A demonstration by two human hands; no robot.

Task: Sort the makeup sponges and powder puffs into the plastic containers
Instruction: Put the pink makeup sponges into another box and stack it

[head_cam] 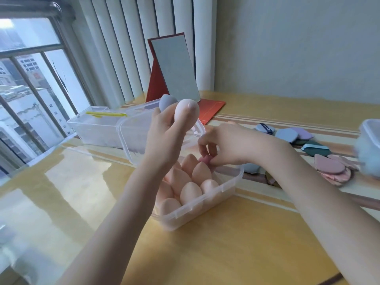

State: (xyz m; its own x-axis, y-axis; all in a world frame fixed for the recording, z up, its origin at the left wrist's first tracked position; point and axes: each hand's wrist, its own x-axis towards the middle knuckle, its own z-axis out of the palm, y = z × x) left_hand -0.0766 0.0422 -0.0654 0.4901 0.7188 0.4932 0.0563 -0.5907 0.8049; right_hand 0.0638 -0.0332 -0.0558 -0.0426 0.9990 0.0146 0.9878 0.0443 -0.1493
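Sponges (190, 192), peach and egg-shaped, stand packed tip-up in the near tub (205, 204) on the bench (226, 254), and the right hand (224, 145) reaches over its far corner with fingertips pinched on a small pink sponge (204, 159); I would seat it upright in that gap, pressing lightly so the neighbours do not topple. Above, the left hand (164, 130) is closed around a peach sponge (186, 113) and a grey sponge (167, 102), best held clear until the pink one is settled. Puffs (329, 163) lie loose farther right, beyond the tub, for a second tub (131, 130) behind.
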